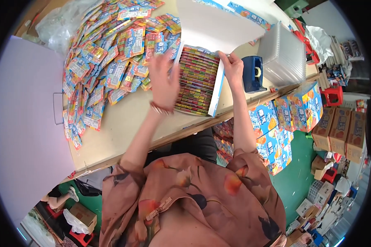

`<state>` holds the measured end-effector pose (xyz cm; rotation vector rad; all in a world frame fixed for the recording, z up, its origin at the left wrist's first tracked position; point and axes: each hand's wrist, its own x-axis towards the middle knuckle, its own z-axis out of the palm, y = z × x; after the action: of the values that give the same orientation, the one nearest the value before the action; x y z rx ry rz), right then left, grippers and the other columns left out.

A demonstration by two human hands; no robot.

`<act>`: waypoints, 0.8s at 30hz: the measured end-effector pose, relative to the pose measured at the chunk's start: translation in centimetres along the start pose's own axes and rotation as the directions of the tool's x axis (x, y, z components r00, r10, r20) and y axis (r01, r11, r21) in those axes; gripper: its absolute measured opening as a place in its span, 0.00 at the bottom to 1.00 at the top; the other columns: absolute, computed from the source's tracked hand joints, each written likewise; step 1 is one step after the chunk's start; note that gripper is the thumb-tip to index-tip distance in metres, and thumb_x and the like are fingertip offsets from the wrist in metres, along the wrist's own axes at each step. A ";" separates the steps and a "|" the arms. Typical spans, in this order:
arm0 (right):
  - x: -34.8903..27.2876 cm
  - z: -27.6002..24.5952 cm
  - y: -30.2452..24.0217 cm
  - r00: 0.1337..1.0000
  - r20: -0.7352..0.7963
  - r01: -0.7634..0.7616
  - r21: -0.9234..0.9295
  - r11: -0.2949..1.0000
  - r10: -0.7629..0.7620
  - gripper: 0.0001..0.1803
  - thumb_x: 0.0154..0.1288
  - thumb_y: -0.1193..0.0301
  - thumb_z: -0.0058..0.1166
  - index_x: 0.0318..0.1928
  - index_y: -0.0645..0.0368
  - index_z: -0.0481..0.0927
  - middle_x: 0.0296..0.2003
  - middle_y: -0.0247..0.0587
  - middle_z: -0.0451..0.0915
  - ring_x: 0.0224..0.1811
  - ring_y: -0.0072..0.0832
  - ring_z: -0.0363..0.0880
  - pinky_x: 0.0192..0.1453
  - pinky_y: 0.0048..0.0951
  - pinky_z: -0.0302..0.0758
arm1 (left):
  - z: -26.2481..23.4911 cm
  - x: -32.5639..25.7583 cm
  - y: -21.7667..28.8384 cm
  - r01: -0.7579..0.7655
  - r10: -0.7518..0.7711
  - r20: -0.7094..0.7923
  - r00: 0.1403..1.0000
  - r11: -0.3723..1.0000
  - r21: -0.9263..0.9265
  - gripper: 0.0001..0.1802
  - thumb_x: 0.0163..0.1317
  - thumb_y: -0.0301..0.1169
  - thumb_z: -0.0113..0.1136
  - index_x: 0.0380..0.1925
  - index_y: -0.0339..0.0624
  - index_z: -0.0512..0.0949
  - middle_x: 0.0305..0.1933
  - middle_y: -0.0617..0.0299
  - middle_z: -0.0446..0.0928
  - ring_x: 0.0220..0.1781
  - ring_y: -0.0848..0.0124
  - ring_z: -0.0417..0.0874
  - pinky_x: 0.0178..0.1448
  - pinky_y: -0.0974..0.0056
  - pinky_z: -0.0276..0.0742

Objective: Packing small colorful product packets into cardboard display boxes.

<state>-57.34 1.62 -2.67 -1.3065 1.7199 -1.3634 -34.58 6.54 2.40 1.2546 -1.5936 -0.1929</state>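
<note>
Blue tape dispenser (250, 75), clear plastic stack (285, 53) | right hand (233, 68) gripping white box (216, 95) | left hand (165, 84) blurred, unclenched, masking packets (111, 61)

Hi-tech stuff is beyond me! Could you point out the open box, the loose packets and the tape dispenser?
Open box (217, 92): head view, on its right side wall.
Loose packets (116, 73): head view, on one mid-pile.
Tape dispenser (249, 75): head view, on its blue body.

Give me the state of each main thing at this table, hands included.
Box, open, packed.
Lid, raised.
Inner packets, lined up on edge.
Loose packets, heaped untidily.
Dispenser, tape loaded.
Clear trays, stacked.
Bag, crumpled.
Left hand, fingers apart, blurred.
Right hand, closed on box edge.
</note>
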 end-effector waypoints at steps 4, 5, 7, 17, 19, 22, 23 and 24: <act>0.0 0.9 -0.1 0.993 -0.034 0.111 -0.013 0.994 -0.112 0.26 0.61 0.62 0.64 0.18 0.63 0.64 0.11 0.31 0.59 0.18 0.15 0.51 0.21 0.26 0.53 | 2.5 5.1 -9.5 0.386 -0.263 0.389 0.883 0.878 -0.282 0.28 0.61 0.33 0.63 0.62 0.43 0.70 0.53 0.55 0.69 0.38 0.72 0.78 0.38 0.68 0.77; -0.2 0.5 0.3 0.992 -0.051 0.110 -0.043 0.993 -0.113 0.27 0.63 0.62 0.62 0.19 0.62 0.61 0.12 0.31 0.59 0.19 0.16 0.51 0.21 0.26 0.54 | 3.6 5.9 -8.5 0.549 -0.322 0.504 0.801 0.730 -0.406 0.26 0.61 0.34 0.65 0.59 0.44 0.74 0.47 0.60 0.73 0.32 0.78 0.75 0.34 0.71 0.74; 0.2 0.5 1.3 0.988 -0.048 0.146 0.019 0.989 -0.145 0.25 0.64 0.62 0.61 0.20 0.61 0.61 0.12 0.30 0.59 0.20 0.16 0.51 0.22 0.25 0.54 | 4.6 7.5 -8.7 0.673 -0.213 0.753 0.622 0.637 -0.375 0.22 0.59 0.36 0.67 0.53 0.44 0.78 0.36 0.67 0.76 0.28 0.83 0.71 0.29 0.75 0.68; -0.1 -1.5 -1.2 0.946 0.324 -0.124 0.316 0.941 0.015 0.08 0.69 0.73 0.49 0.42 0.59 0.81 0.25 0.26 0.77 0.23 0.11 0.69 0.27 0.17 0.68 | 7.7 6.2 -10.7 0.689 -0.261 0.646 0.717 0.407 -0.600 0.06 0.56 0.25 0.65 0.34 0.42 0.80 0.37 0.68 0.78 0.34 0.78 0.79 0.38 0.72 0.75; -0.6 -1.4 -0.4 0.972 0.235 -0.074 0.343 0.937 -0.009 0.07 0.69 0.72 0.50 0.38 0.60 0.80 0.23 0.25 0.75 0.23 0.11 0.68 0.27 0.17 0.68 | 7.9 5.8 -10.2 0.686 -0.280 0.633 0.722 0.410 -0.601 0.07 0.56 0.25 0.66 0.35 0.42 0.80 0.37 0.68 0.78 0.35 0.78 0.79 0.39 0.71 0.75; -0.1 -1.7 -0.6 0.962 0.266 -0.033 0.357 0.934 -0.067 0.07 0.69 0.71 0.51 0.34 0.59 0.79 0.21 0.23 0.72 0.23 0.10 0.67 0.27 0.17 0.68 | 7.9 5.7 -9.7 0.674 -0.308 0.608 0.732 0.452 -0.583 0.10 0.58 0.28 0.66 0.40 0.41 0.80 0.37 0.68 0.79 0.36 0.78 0.80 0.41 0.71 0.76; -0.3 -1.8 -0.8 0.963 0.271 -0.094 0.350 0.932 -0.005 0.08 0.69 0.69 0.53 0.33 0.58 0.79 0.20 0.23 0.70 0.21 0.11 0.67 0.27 0.17 0.68 | 7.7 5.8 -9.8 0.668 -0.277 0.618 0.736 0.451 -0.593 0.10 0.58 0.29 0.66 0.40 0.41 0.80 0.36 0.68 0.79 0.36 0.78 0.80 0.40 0.71 0.76; -0.1 -1.9 -1.3 0.962 0.274 -0.088 0.350 0.933 -0.012 0.08 0.69 0.69 0.53 0.33 0.58 0.79 0.20 0.23 0.70 0.21 0.11 0.67 0.27 0.17 0.68 | 7.4 5.7 -9.7 0.683 -0.263 0.639 0.723 0.418 -0.600 0.14 0.61 0.31 0.65 0.47 0.44 0.79 0.33 0.72 0.79 0.30 0.84 0.77 0.33 0.77 0.71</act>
<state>-58.51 2.38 -0.87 -1.1794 1.2351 -1.3287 -33.89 -5.44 -3.71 0.8818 -1.1463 -1.5624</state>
